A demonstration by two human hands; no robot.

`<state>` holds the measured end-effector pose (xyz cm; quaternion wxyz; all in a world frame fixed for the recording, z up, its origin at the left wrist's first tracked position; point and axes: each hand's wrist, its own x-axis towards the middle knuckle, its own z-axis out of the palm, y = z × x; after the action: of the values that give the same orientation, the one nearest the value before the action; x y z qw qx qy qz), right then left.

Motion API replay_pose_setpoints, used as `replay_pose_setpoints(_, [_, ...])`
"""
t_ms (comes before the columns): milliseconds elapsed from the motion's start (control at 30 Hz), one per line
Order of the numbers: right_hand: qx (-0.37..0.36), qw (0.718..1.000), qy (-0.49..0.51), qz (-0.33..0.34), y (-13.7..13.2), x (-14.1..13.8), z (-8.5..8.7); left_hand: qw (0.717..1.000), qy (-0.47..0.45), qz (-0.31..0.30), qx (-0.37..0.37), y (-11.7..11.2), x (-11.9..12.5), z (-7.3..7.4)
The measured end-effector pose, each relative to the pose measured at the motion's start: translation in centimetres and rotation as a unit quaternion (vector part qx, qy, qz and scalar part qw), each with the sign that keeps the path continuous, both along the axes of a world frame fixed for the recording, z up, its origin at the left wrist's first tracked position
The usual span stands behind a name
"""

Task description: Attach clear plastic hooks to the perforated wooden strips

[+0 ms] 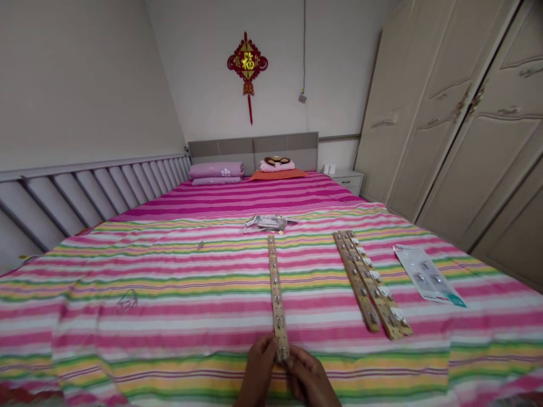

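A narrow wooden strip (276,299) with a row of small metal fittings, perhaps hooks, lies lengthwise on the striped bed cover (190,316). My left hand (259,364) pinches its near end from the left, the thumb along the edge. From the right, my right hand (307,370) has its fingers closed at the same end, beside the last metal fitting. To the right are a similar wooden strip (355,280) and another wooden strip (377,288) bearing white round pieces; both lie apart from my hands.
A clear blister pack (428,277) with metal pieces lies at the right. Beyond the strip is a plastic bag (266,222) of parts. A thin wire-like loop (127,301) lies at the left. Folded bedding (216,171) sits by the headboard; a railing (114,192) borders the left side.
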<state>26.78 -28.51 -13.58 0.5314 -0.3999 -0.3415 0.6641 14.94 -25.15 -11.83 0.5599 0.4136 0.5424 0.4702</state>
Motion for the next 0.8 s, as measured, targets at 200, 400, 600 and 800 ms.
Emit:
replay_pose_setpoints(200, [0.000, 1.000, -0.006, -0.028, -0.2, 2.0, -0.5, 0.999, -0.035, -0.022, 0.005, -0.2, 2.3, 0.9])
replay_pose_setpoints(400, [0.000, 0.995, -0.002, -0.102, -0.7, 5.2, -0.2, 0.995, -0.080, -0.054, -0.008, 0.5, 6.5, 1.8])
replay_pose_setpoints(600, [-0.012, 0.986, 0.000, -0.167, -0.4, 9.3, 0.6, 0.989, -0.121, -0.067, -0.047, 1.5, 11.8, 3.0])
replay_pose_setpoints(800, [-0.013, 0.979, -0.011, -0.205, 0.0, 12.6, 0.7, 0.982, -0.150, -0.090, -0.070, 2.3, 16.1, 2.5])
